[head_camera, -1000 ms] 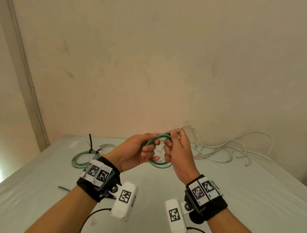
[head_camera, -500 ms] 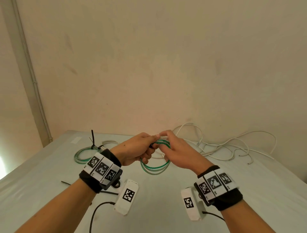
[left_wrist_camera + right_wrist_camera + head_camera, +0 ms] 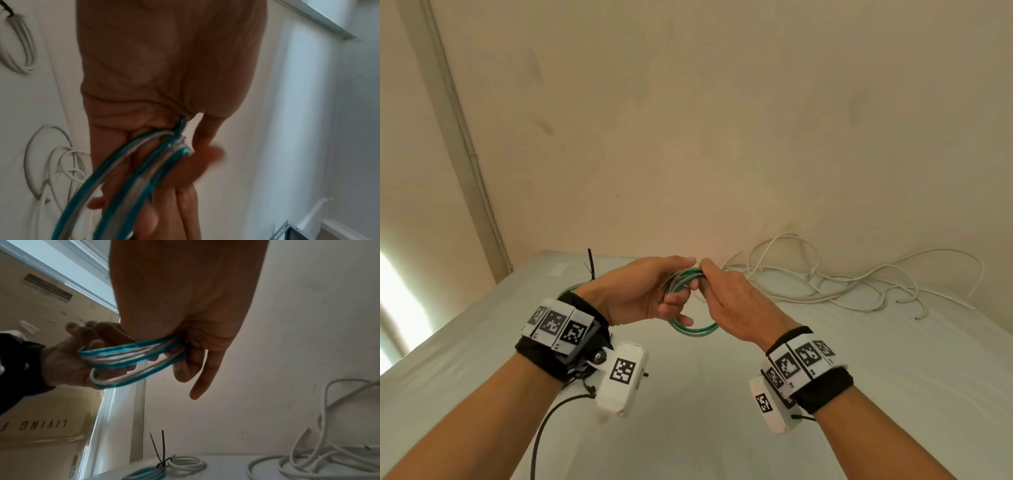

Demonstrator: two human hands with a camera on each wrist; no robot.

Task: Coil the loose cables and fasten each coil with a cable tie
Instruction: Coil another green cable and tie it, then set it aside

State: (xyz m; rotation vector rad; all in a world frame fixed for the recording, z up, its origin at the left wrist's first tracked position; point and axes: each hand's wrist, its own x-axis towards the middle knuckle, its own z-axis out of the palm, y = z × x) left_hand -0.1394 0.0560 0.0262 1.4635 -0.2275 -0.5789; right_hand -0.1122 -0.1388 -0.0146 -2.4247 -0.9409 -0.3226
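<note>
Fingers of the left hand [image 3: 643, 291] and right hand [image 3: 736, 301] clench the green coil [image 3: 693, 330], held above the desk [image 3: 688, 428] in front of the loose white cables [image 3: 859, 281]. Any slackening could let the untied turns spring apart.

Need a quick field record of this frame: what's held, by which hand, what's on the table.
held item: green coil, several loops, lifted above the table
left hand: fingers curled round the coil's near-left side
right hand: pinching the loops at the coil's top
tie on held coil: none visible
finished coils: green one and white one, lying side by side at the table's far left
black cable ties: tails sticking up from those coils
loose work: white cable tangled by the wall, uncoiled
</note>
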